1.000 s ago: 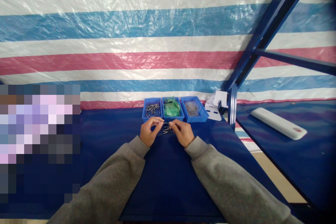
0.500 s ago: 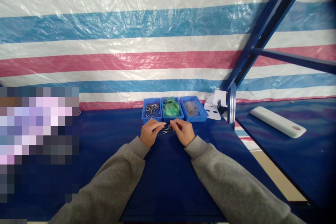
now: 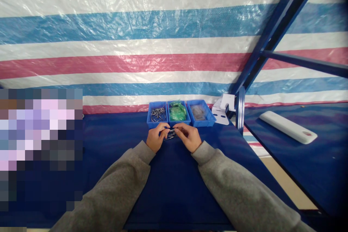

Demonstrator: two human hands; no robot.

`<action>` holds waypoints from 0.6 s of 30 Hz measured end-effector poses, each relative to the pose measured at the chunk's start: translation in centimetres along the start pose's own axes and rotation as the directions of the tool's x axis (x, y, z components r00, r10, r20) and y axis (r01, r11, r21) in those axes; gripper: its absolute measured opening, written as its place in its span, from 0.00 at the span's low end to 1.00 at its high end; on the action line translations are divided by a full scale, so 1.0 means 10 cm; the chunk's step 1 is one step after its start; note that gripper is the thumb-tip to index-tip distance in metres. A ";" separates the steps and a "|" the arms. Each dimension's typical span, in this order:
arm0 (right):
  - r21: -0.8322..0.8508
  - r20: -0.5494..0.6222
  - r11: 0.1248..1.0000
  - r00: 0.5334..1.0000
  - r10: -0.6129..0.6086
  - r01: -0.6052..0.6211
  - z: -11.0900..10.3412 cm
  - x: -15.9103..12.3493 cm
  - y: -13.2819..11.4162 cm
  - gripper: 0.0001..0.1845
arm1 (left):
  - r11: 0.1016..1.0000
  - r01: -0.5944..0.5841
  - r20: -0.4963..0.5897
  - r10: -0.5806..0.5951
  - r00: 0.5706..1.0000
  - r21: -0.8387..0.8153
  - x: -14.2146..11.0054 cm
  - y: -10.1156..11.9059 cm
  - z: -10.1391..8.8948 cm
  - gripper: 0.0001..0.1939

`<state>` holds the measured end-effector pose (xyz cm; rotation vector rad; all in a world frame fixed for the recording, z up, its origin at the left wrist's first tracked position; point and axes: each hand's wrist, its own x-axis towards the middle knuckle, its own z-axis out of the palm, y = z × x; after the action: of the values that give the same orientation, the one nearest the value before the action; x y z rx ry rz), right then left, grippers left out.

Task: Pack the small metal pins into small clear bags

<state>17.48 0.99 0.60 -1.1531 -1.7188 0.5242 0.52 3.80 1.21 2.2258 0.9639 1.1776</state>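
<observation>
My left hand (image 3: pixel 156 138) and my right hand (image 3: pixel 190 138) meet over the blue tabletop, thumbs and forefingers pinched. Between their fingertips is a slim metal pin (image 3: pixel 172 130), mostly covered by the fingers; its exact kind is too small to tell. Just below lies a small pile of similar metal pins (image 3: pixel 170 137). Right behind the hands stand three blue bins in a row. The left bin (image 3: pixel 149 119) contains many loose metal pins, the middle one a green plastic bag (image 3: pixel 178 111), and the right one (image 3: pixel 210 120) clear plastic bags (image 3: pixel 198 112).
White cut sheets with holes (image 3: pixel 221 116) lie right of the bins, beside a blue metal post (image 3: pixel 240 110). A long white case (image 3: pixel 288 127) rests on the neighbouring table across a gap. Striped sheeting (image 3: pixel 136 61) hangs behind. The left side is blurred out.
My left fingers have curled inward, and my right fingertips have shifted slightly left, so the hands are closer together around the pin. The bins have stayed put.
</observation>
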 end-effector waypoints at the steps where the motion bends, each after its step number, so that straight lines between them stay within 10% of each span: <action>1: 0.001 0.013 1.000 1.000 -0.006 0.006 0.00 0.00 0.00 0.14 | 1.000 -0.002 0.007 0.002 1.000 -0.002 0.00 0.00 0.00 0.07; 18: -0.125 0.079 0.991 0.996 -0.043 0.053 0.04 -0.01 0.02 0.23 | 0.994 -0.078 -0.098 0.086 0.991 0.081 -0.01 0.00 -0.03 0.09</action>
<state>17.22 1.10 0.23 -1.1912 -1.8630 0.4392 0.24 3.75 1.29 2.3046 0.9812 1.3226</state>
